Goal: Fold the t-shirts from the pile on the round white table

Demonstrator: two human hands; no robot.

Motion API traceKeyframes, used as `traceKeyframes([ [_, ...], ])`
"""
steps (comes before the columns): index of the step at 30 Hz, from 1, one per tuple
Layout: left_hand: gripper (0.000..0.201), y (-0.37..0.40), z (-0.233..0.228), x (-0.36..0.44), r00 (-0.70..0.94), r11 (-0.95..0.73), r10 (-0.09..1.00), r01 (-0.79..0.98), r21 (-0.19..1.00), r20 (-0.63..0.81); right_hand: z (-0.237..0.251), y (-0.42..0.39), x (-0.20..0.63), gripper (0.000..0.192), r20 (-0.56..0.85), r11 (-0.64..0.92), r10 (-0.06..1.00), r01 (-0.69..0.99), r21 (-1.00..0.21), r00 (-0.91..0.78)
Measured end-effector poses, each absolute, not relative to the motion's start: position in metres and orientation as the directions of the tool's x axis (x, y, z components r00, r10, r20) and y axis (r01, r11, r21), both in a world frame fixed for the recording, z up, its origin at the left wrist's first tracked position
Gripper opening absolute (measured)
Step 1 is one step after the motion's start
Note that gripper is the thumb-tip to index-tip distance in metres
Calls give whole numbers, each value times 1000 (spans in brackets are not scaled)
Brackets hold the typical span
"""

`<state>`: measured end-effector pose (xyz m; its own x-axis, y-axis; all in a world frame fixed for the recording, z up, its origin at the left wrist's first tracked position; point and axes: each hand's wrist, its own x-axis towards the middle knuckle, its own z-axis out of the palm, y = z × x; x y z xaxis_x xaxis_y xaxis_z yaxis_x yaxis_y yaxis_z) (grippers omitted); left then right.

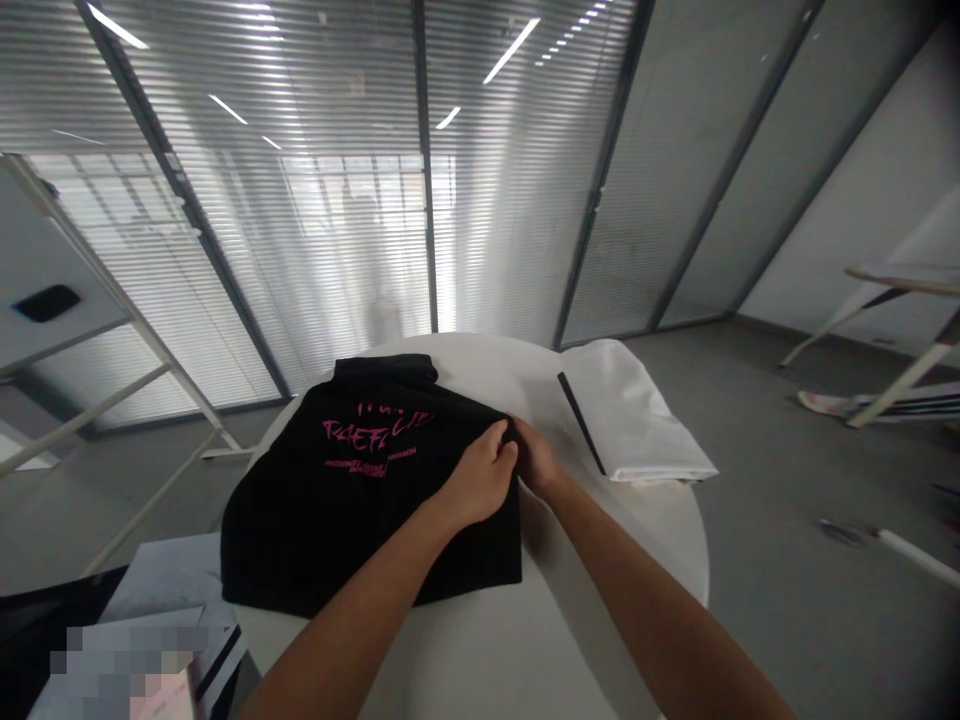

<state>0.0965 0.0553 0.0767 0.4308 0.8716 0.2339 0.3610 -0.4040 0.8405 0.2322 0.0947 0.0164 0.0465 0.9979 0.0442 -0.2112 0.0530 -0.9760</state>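
A black shirt (300, 530) with pink lettering lies partly folded on the round white table (480, 650). My left hand (480, 475) is closed on the right edge of the shirt, thumb on top. At the same edge, just to the right, my right hand (534, 458) grips the fabric from the outer side; its fingertips are hidden behind the cloth. The two hands are touching or nearly so. To their right rests a folded white cloth item (637, 415) with a black strip along its left side.
Glass panels with blinds (360, 230) stand behind the table. A pale-framed whiteboard stand (161, 350) is on the left. Papers (161, 575) lie at the lower left. A wooden-edged table (900, 280) with pale legs stands at the right on the grey floor (780, 450).
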Motion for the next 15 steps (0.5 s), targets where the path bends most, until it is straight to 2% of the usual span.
traceKeyframes([
  [3,51,51,77,93,536,-375,832,345,860,147,30,85,231,45,-59,-73,996,-280,-957,-59],
  [5,54,45,79,83,611,-354,788,357,865,71,38,80,232,43,-75,-112,987,-277,-954,-141],
  [7,53,40,82,67,629,-391,776,417,820,51,43,78,233,37,-69,-113,982,-253,-961,-178],
  [9,48,36,85,47,596,-452,800,533,715,62,44,79,236,36,-86,-124,981,-219,-968,-176],
  [12,40,35,81,15,475,-437,878,748,500,56,42,86,245,32,-120,-120,993,-119,-986,-9],
  [15,39,37,67,-8,310,-306,950,897,318,41,38,96,259,29,-52,-91,965,139,-986,258],
])
